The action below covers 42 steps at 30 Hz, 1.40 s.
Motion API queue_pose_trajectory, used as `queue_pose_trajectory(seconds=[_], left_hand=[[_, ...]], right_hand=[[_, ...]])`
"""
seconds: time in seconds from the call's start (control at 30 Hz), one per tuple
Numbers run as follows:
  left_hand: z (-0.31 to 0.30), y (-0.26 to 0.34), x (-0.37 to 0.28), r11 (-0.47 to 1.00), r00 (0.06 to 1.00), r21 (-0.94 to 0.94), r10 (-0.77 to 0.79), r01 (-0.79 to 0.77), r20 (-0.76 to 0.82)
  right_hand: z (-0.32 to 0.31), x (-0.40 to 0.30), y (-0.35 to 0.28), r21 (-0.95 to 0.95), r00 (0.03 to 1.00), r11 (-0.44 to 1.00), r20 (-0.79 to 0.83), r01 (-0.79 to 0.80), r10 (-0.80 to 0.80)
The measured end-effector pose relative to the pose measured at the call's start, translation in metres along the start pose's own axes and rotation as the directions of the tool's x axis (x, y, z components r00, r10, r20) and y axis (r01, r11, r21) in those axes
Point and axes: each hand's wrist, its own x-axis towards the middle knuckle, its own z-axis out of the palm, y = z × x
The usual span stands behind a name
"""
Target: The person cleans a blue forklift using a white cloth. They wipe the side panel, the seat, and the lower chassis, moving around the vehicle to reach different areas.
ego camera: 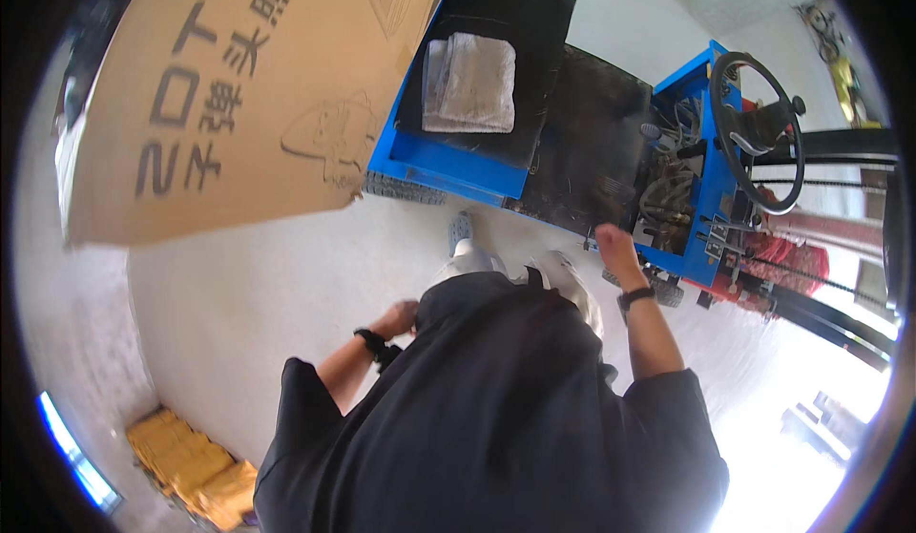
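My right hand (614, 243) hangs in front of me with its fingers curled, just by the near edge of a small blue forklift (458, 171). I see nothing held in it. Low beside my hip is my left hand (398, 318), its fingers partly hidden by my dark shirt. Before me is the forklift's black floor plate (580, 143), between the black seat deck (494, 10) and the steering wheel (718, 128). Folded pale cloths (476, 82) lie on the seat deck. Control levers (705, 229) stick out near the steering column.
A large cardboard box (286, 89) with printed writing fills the upper left, beside the forklift. Tyres (404, 188) show under the blue body. The mast with its chains (823, 182) stands at the right. Yellow sacks or wrapped bundles (186, 461) lie at lower left.
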Motion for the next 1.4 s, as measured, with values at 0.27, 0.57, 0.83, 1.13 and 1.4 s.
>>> queue_pose_trajectory(seconds=[0.27,0.57,0.83,1.13,1.4], left_hand=[[-0.026,-0.009,0.010,0.874,0.984,-0.466,0.063,-0.135,-0.166],[-0.027,0.009,0.028,0.513,0.967,-0.846,-0.108,-0.144,-0.230],[-0.045,0.032,0.006,0.904,0.912,-0.394,-0.009,-0.168,-0.410],[-0.032,0.012,-0.011,0.929,0.829,-0.097,0.268,-0.357,-0.491],[-0.048,0.063,-0.013,0.966,0.845,0.026,0.238,-0.257,-0.478]], right_hand=[[0.002,0.166,-0.223,0.120,0.981,0.982,-0.149,0.145,-0.127],[0.055,0.237,-0.336,-0.267,0.981,0.950,-0.060,0.161,-0.184],[0.082,0.222,-0.328,-0.557,0.981,0.809,0.143,0.189,-0.131],[0.091,0.235,-0.289,-0.493,0.951,0.818,0.073,0.295,-0.299],[0.100,0.227,-0.288,-0.587,0.927,0.755,-0.021,0.292,-0.375]])
